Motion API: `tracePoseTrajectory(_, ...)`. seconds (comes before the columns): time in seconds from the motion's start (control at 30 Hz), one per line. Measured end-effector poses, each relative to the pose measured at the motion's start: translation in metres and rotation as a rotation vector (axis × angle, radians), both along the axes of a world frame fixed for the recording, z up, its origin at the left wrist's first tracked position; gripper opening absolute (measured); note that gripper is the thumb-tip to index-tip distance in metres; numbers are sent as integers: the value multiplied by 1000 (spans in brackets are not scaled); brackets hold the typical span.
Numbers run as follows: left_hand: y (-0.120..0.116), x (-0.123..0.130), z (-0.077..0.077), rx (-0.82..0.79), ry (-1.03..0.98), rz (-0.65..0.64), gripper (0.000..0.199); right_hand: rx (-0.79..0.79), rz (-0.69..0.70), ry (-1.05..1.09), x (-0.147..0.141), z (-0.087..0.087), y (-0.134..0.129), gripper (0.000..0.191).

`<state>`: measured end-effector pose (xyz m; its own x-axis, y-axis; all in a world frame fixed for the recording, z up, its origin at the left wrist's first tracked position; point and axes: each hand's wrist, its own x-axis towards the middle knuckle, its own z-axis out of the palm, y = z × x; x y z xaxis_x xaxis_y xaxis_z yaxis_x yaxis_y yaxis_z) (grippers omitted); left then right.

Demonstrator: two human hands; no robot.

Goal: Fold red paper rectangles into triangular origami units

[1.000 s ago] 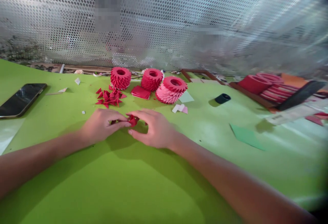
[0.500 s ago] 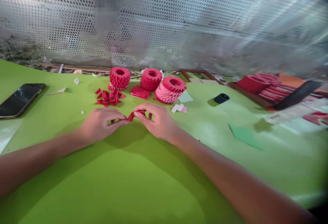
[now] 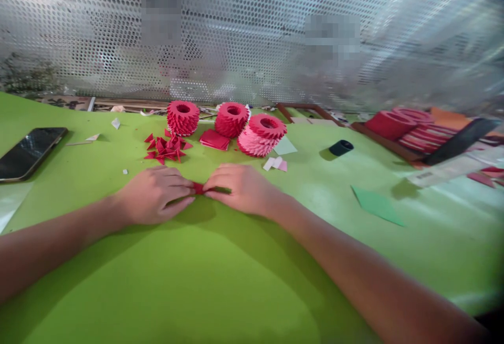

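A small folded red paper piece (image 3: 198, 188) lies between my two hands, low over the green table (image 3: 189, 286). The fingers of my left hand (image 3: 154, 195) press on its left end. My right hand (image 3: 242, 189) has its fingertips closed on the right end. Much of the paper is hidden under the fingers. Just beyond my left hand is a heap of red folded paper triangles (image 3: 167, 148). A stack of red paper rectangles (image 3: 214, 139) sits beyond the gap between the hands.
Behind stand a red ring (image 3: 182, 118), another red ring (image 3: 231, 120) and a pink-and-red ring (image 3: 260, 136). A phone (image 3: 31, 154) lies left. Rightward are a dark cylinder (image 3: 340, 147), green paper (image 3: 377, 205) and a brown tray (image 3: 384, 143) holding red paper pieces.
The red paper and both hands have come down slightly toward the table's near side. The paper, tilted and raised before, now lies lower and flatter, with more of it covered by fingers.
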<state>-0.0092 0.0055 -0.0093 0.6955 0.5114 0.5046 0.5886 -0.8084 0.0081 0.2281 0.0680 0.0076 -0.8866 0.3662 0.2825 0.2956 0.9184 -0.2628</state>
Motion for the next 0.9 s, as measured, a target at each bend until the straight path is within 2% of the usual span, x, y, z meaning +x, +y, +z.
tracePoseTrajectory(0.27,0,-3,1,-31,36,-31,22,-184,-70,-55,3,5,6,16)
tracePoseTrajectory(0.5,1,-2,2,-87,38,-45,25,-391,-173,37,0,-3,14,19)
tracePoseTrajectory(0.8,2,-2,0,-186,23,-26,27,-423,-278,41,-6,-3,13,17)
tracePoseTrajectory(0.9,1,-2,0,-236,43,10,36,-427,-276,45,-5,-5,14,17)
